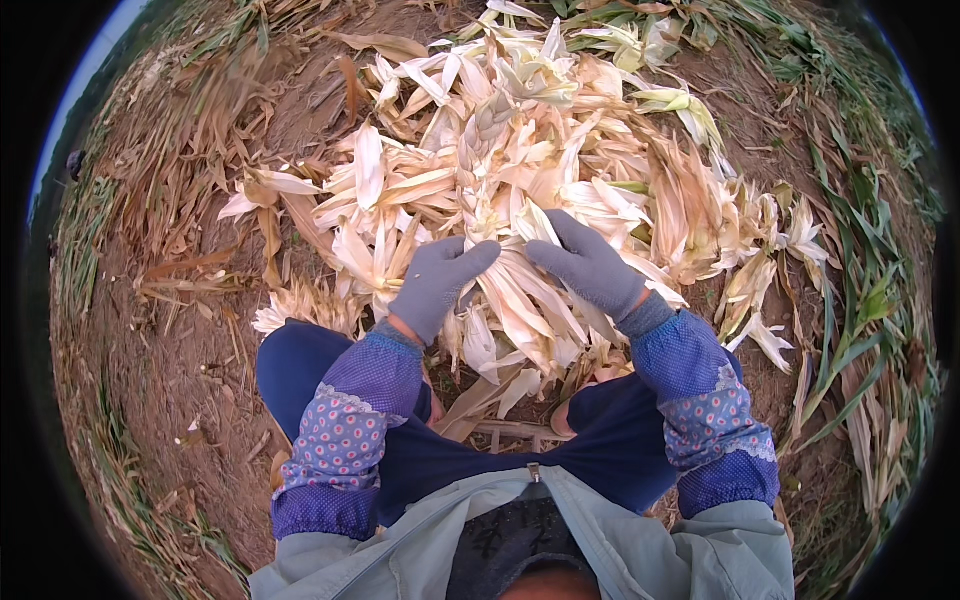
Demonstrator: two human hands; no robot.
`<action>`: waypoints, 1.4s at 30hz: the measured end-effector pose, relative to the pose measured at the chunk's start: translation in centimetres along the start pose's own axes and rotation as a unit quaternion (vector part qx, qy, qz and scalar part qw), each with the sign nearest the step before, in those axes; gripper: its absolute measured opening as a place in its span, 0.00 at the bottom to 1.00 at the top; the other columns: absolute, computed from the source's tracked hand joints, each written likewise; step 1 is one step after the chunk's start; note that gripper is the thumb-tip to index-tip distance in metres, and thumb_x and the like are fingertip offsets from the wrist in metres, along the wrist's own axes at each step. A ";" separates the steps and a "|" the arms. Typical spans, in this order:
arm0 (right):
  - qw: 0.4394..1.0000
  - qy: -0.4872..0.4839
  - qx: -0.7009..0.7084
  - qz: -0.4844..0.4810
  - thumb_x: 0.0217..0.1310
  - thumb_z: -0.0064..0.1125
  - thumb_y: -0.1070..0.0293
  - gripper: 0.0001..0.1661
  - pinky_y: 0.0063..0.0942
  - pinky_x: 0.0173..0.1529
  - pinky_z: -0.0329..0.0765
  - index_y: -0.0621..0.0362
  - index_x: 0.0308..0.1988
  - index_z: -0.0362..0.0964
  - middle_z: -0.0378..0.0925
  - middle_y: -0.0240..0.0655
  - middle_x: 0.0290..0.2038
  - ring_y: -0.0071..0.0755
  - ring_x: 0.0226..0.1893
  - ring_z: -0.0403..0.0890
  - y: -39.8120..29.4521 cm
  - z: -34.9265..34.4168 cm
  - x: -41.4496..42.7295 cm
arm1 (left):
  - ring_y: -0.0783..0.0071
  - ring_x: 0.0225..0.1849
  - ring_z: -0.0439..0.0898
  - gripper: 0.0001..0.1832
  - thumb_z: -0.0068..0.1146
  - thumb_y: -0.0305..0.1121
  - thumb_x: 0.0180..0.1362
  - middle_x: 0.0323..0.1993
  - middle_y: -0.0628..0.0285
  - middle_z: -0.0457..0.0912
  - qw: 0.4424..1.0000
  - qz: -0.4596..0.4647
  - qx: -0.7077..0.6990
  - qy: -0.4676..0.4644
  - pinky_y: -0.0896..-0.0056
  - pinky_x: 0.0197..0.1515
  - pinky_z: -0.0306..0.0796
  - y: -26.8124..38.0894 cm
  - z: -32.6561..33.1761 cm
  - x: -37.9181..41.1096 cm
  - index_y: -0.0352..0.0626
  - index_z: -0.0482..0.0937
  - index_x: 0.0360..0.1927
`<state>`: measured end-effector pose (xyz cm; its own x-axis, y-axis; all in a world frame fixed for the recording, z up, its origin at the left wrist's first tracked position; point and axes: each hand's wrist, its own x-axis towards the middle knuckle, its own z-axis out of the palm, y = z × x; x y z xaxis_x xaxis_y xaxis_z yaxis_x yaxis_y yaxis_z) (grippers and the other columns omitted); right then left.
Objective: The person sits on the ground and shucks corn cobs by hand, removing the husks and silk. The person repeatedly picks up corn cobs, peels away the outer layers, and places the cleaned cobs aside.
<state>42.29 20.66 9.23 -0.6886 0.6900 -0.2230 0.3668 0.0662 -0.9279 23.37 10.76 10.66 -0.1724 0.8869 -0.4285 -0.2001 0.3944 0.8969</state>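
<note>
Both my hands wear grey knit gloves and work at a bundle of pale dry corn husks [517, 296] between my knees. My left hand [439, 285] grips the bundle from its left side, thumb on top and fingers mostly hidden beneath. A husk leaf [534, 223] at the bundle's right is held in my right hand [589, 262], its thumb pointing inward. From the hands, a plaited braid of husks [487, 131] runs away over the pile. The lower husk ends fan out loose toward me.
A broad heap of corn husks [420, 184] spreads ahead over brown soil [187, 360]. Green corn stalks and leaves [855, 300] lie along the right. Dried brown leaves [195, 142] cover the ground at far left. A wooden slatted piece [514, 429] lies between my feet.
</note>
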 end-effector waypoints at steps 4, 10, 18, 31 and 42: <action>0.997 0.037 -0.023 -0.060 0.64 0.48 0.52 0.30 0.33 0.53 0.70 0.67 0.54 0.65 0.75 0.54 0.46 0.46 0.49 0.76 0.6 0.3 -0.1 | 0.88 0.17 0.61 0.16 0.62 0.43 0.55 0.18 0.74 0.66 1.000 0.020 0.002 0.007 0.81 0.18 0.55 -0.3 0.0 0.2 0.41 0.75 0.23; 0.990 0.089 -0.077 -0.078 0.60 0.53 0.55 0.23 0.34 0.44 0.73 0.65 0.43 0.70 0.77 0.49 0.35 0.45 0.37 0.79 1.0 0.8 0.2 | 0.87 0.20 0.61 0.19 0.63 0.46 0.54 0.17 0.75 0.67 0.998 0.037 0.052 0.018 0.79 0.21 0.55 -0.4 0.0 0.4 0.38 0.77 0.22; 0.997 0.052 -0.047 -0.037 0.57 0.58 0.59 0.17 0.27 0.33 0.71 0.64 0.33 0.74 0.74 0.41 0.26 0.31 0.25 0.72 -0.4 1.0 -0.2 | 0.88 0.18 0.63 0.18 0.62 0.44 0.54 0.17 0.75 0.69 0.998 0.034 0.053 0.016 0.81 0.20 0.56 -0.7 0.5 0.3 0.37 0.79 0.26; 0.982 0.156 -0.022 -0.102 0.55 0.59 0.71 0.13 0.20 0.35 0.73 0.59 0.42 0.69 0.74 0.30 0.31 0.20 0.28 0.73 -1.3 1.1 -0.3 | 0.89 0.15 0.65 0.16 0.62 0.42 0.55 0.17 0.73 0.72 1.000 0.015 -0.014 0.008 0.83 0.17 0.56 -1.0 0.3 0.5 0.37 0.79 0.29; 0.983 0.083 0.045 -0.156 0.54 0.57 0.75 0.07 0.21 0.36 0.73 0.57 0.36 0.74 0.75 0.30 0.32 0.23 0.29 0.76 -1.5 1.8 -0.4 | 0.88 0.15 0.66 0.13 0.61 0.40 0.56 0.17 0.73 0.72 0.999 0.016 -0.036 0.012 0.83 0.17 0.57 -0.9 0.5 0.1 0.38 0.79 0.31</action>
<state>40.87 18.94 10.18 -0.6445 0.7549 0.1218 0.0914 0.2342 -0.9679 24.07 10.58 9.86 -0.2034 0.8925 -0.4027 -0.2619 0.3467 0.9007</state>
